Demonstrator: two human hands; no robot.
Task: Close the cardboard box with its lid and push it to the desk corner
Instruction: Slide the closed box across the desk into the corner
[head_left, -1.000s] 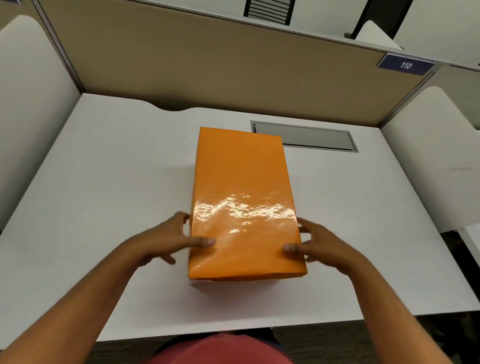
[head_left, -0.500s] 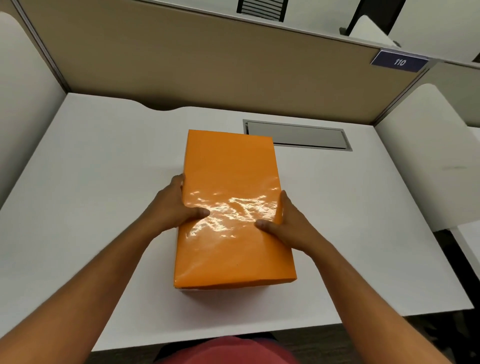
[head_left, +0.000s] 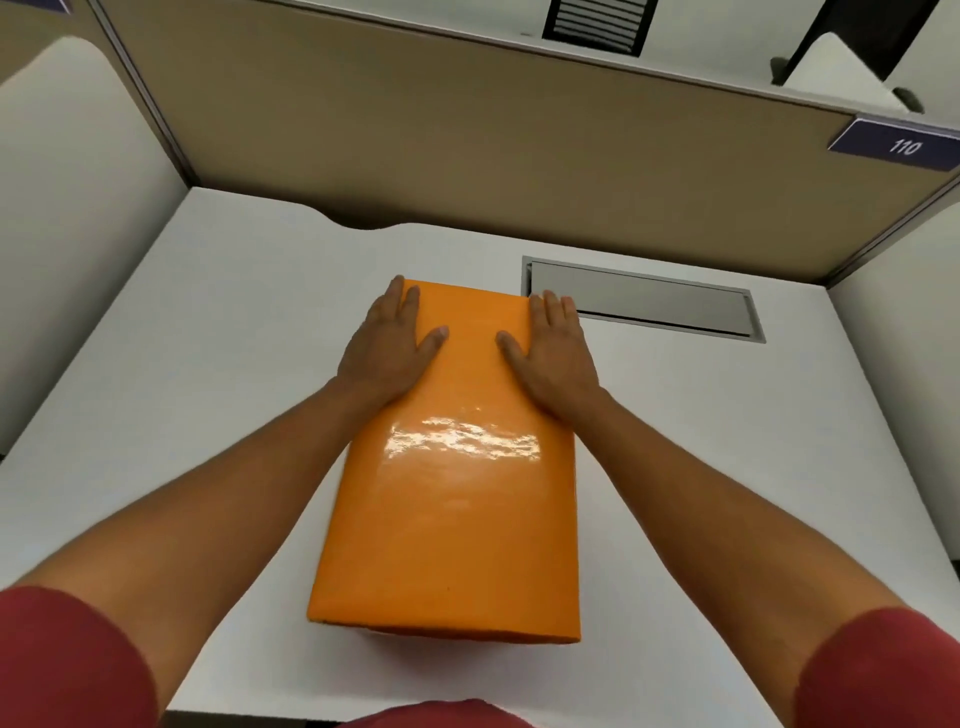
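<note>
Step in hand: the lid appears seated, since no gap is seen along the near edge; the closing is judged done or in its last press, and the push to the corner is not yet made.

Left hand: the left hand (head_left: 387, 348) is laid flat and spread on the far left edge of the lid, fingers extended, thumb on the top face; nothing is gripped.

Right hand: the right hand (head_left: 553, 353) is laid flat and spread on the far right edge, mirrored to the left; nothing is gripped.

Box position: the glossy orange rectangular cardboard box (head_left: 457, 493) is stood near the middle of the white desk (head_left: 208, 364), long axis running away from the person, its far right corner just beside the grey recessed cable tray (head_left: 644, 304).

Box look: the top is covered in shiny orange wrap, slightly wrinkled, with a bright band of glare across it; a sliver of pale base is seen under the near edge.

Next move: a level, even push from both palms is called for, steered towards a far corner by the beige partition panel (head_left: 467, 150); which corner is meant cannot be told.
</note>
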